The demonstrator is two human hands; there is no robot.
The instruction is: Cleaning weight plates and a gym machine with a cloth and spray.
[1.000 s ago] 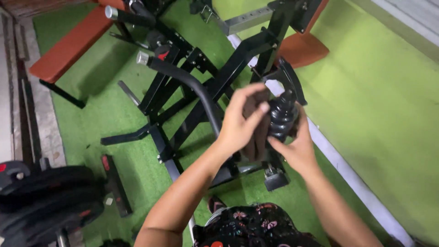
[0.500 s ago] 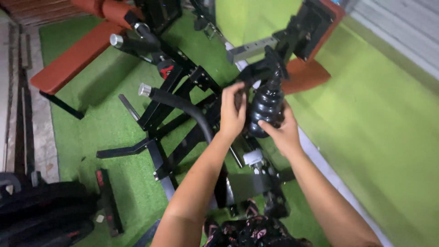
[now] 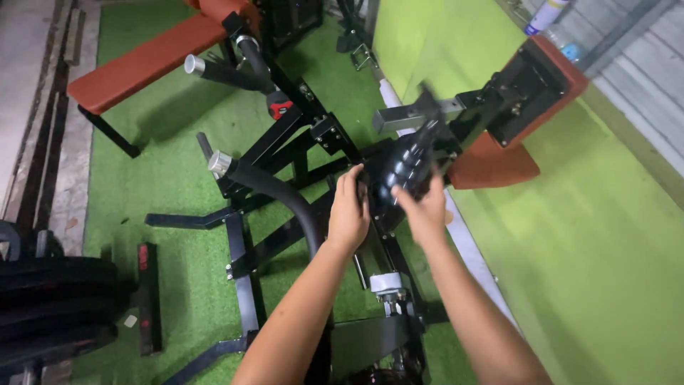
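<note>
Both hands on the ribbed black grip (image 3: 400, 171), which sits on the machine's lever above the black frame (image 3: 285, 142), beside the red pad (image 3: 491, 160). It looks seated; any further seating cannot be told. Left hand (image 3: 348, 214) fingers curl round its left side; right hand (image 3: 426, 207) clasps it from below-right. Both forearms reach forward.

Black frame bars (image 3: 285, 142) and curved handle (image 3: 285, 196) crowd left; orange pad (image 3: 491, 160) blocks right; green turf (image 3: 613, 249) beyond open.
</note>
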